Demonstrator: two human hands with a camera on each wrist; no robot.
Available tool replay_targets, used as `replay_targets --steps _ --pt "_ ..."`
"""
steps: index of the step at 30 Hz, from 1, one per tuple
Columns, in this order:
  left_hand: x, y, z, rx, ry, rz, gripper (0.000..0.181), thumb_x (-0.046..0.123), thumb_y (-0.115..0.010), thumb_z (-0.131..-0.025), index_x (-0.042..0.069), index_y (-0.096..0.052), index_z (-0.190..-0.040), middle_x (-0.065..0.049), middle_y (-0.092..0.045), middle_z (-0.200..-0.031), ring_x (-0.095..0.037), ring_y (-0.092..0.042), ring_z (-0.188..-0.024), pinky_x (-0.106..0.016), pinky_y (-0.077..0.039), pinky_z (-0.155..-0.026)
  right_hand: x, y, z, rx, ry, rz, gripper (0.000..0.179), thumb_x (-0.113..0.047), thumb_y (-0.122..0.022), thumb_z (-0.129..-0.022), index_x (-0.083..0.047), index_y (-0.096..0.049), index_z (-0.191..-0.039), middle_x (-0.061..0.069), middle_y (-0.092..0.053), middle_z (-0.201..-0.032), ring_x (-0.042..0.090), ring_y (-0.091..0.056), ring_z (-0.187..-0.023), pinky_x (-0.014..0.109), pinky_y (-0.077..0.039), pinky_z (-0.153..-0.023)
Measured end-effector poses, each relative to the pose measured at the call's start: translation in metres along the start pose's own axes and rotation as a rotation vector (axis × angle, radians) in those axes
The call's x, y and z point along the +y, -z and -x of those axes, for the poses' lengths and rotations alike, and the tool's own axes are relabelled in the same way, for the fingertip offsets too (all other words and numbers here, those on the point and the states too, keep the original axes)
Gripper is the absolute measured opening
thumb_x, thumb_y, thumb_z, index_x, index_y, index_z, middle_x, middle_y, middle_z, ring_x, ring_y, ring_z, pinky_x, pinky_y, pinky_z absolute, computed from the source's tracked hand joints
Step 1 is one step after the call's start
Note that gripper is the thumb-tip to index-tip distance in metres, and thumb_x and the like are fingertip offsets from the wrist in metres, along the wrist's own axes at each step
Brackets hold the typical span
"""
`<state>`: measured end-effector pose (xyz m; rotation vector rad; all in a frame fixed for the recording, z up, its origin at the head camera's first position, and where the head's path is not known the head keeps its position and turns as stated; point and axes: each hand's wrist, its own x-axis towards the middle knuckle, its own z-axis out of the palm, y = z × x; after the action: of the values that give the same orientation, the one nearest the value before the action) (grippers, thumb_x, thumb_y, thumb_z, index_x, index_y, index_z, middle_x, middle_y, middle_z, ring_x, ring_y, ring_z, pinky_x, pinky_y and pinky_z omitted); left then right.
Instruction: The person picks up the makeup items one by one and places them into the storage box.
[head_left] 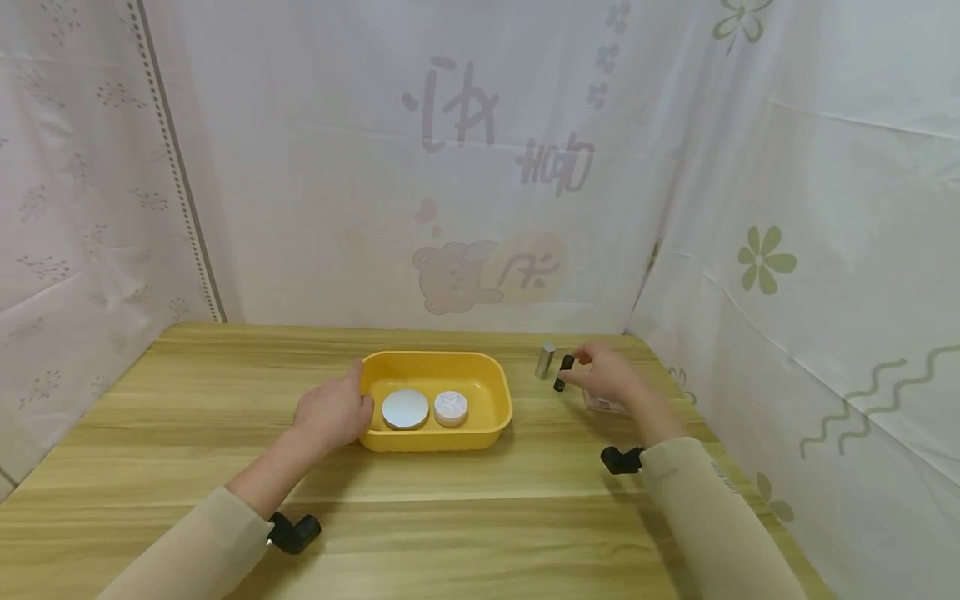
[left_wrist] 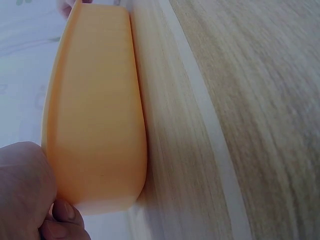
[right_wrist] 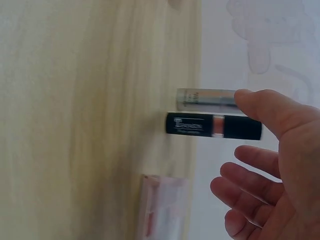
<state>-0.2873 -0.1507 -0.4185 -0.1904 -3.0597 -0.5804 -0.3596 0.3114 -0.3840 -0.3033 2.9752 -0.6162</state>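
Note:
My left hand (head_left: 333,410) grips the left end of a yellow plastic basin (head_left: 450,442); fingers curl at its rim in the left wrist view. Inside lie a flat white round compact (head_left: 405,409) and a smaller white round case (head_left: 451,408) with a raised pattern. My right hand (head_left: 609,372) is at a black lipstick tube (right_wrist: 192,124) with a coppery band, which stands upright. Its thumb and fingers are spread around the tube, with a gap below it in the right wrist view. A silver tube (head_left: 545,361) stands just left of the black one.
A pinkish clear-looking box (head_left: 606,404) lies under the right hand, partly hidden by it. The wood-grain table (head_left: 450,533) runs back to a pale printed curtain (head_left: 330,208), and another curtain hangs close along the right edge. Black wrist-worn pieces (head_left: 294,533) stick out by both sleeves.

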Motion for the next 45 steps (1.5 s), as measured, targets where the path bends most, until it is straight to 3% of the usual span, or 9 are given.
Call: replay_targets --steps 4,9,17,32,45 --pt "0.000 -0.001 0.000 -0.003 0.004 0.003 0.074 0.026 -0.048 -0.105 -0.005 -0.030 -0.170 -0.006 -0.056 -0.061 -0.022 -0.048 -0.053 -0.034 -0.034 -0.047 0.000 -0.010 -0.002 -0.010 -0.029 -0.033 0.070 -0.053 -0.068 -0.106 0.003 -0.057 -0.147 0.032 -0.056 -0.155 0.053 -0.057 -0.139 0.067 -0.048 -0.113" --pt "0.001 0.000 0.001 0.004 0.003 -0.003 0.074 0.026 -0.048 -0.105 -0.005 -0.031 -0.170 -0.006 -0.056 -0.061 -0.022 -0.048 -0.053 -0.034 -0.035 -0.047 0.000 -0.020 -0.005 0.003 -0.034 -0.058 0.046 -0.045 -0.069 -0.107 -0.005 -0.066 -0.129 0.034 -0.059 -0.150 0.056 -0.057 -0.139 0.070 -0.048 -0.112" --pt "0.002 0.000 0.002 0.014 0.001 -0.006 0.072 0.024 -0.049 -0.105 -0.005 -0.033 -0.169 -0.005 -0.054 -0.059 -0.020 -0.045 -0.051 -0.032 -0.032 -0.047 0.000 -0.029 -0.009 0.050 -0.030 -0.051 0.031 -0.036 -0.070 -0.107 -0.006 -0.066 -0.113 0.030 -0.066 -0.140 0.053 -0.062 -0.131 0.066 -0.051 -0.108" --pt "0.002 0.000 0.001 0.017 0.000 -0.019 0.072 0.025 -0.048 -0.105 -0.004 -0.033 -0.169 -0.007 -0.058 -0.062 -0.024 -0.053 -0.055 -0.036 -0.040 -0.048 0.004 -0.036 -0.008 0.083 -0.055 -0.075 0.032 -0.029 -0.069 -0.107 -0.004 -0.066 -0.126 0.020 -0.073 -0.124 0.039 -0.070 -0.111 0.054 -0.056 -0.091" --pt "0.003 0.003 0.003 0.008 0.005 -0.011 0.072 0.024 -0.048 -0.105 -0.005 -0.033 -0.169 -0.007 -0.057 -0.061 -0.022 -0.049 -0.053 -0.034 -0.037 -0.047 0.002 -0.036 -0.005 0.083 -0.060 -0.059 0.023 -0.026 -0.067 -0.110 -0.004 -0.069 -0.117 0.017 -0.075 -0.116 0.033 -0.070 -0.102 0.050 -0.056 -0.087"
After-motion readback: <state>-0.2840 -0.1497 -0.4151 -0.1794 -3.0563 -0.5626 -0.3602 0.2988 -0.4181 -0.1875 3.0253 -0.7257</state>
